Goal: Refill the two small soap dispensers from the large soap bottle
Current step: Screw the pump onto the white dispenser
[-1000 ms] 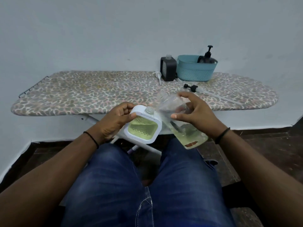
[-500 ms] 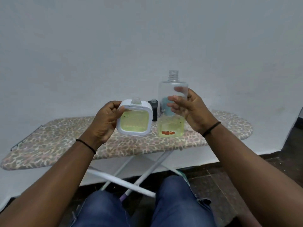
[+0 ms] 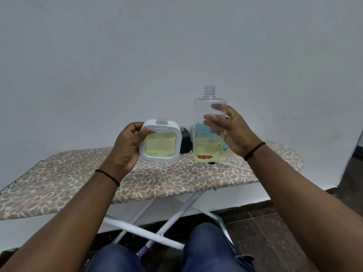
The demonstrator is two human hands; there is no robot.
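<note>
Head view: left hand (image 3: 125,146) grips dispenser (image 3: 160,143); right hand (image 3: 233,132) clasps upright bottle (image 3: 208,122).

I observe the large soap bottle (image 3: 208,132), tilted over the square dispenser (image 3: 160,141) one second ago, now upright; both lifted from lower centre to mid-frame.

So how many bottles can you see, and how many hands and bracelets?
Bottles: 3 — the square white dispenser, the tall clear bottle, and a black bottle partly hidden behind them.
Hands: 2 — the left hand and the right hand.
Black wrist bands: 2 — left, right.
Total: 7
</note>
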